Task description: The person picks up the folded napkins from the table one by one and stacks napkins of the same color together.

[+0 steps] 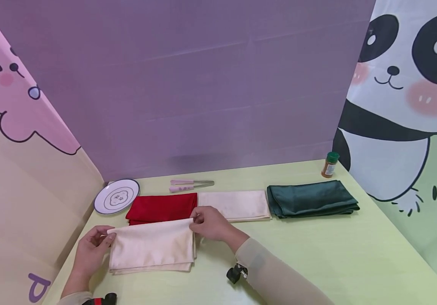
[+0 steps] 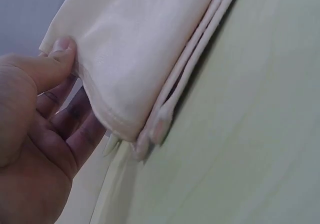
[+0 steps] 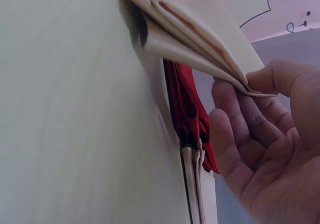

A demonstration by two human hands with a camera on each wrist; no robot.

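A folded cream cloth (image 1: pixel 151 245) spans between both hands at the front left of the table, its upper edge raised in front of a folded red cloth (image 1: pixel 163 207). My left hand (image 1: pixel 90 252) pinches the upper left corner between thumb and fingers. At the opposite upper corner, my right hand (image 1: pixel 211 222) pinches the layers; in the right wrist view the thumb presses the stacked folds (image 3: pixel 220 58) against the fingers. The lower edge of the cloth hangs close over the tabletop. Behind the right hand lies a second folded cream cloth (image 1: pixel 233 204).
A folded dark green cloth (image 1: pixel 311 199) lies to the right in the row. Tongs with pink handles (image 1: pixel 189 185) rest near the back wall. A white plate with a blue rim (image 1: pixel 102 204) is at the back left, and a green-capped jar (image 1: pixel 330 165) stands at the back right corner.
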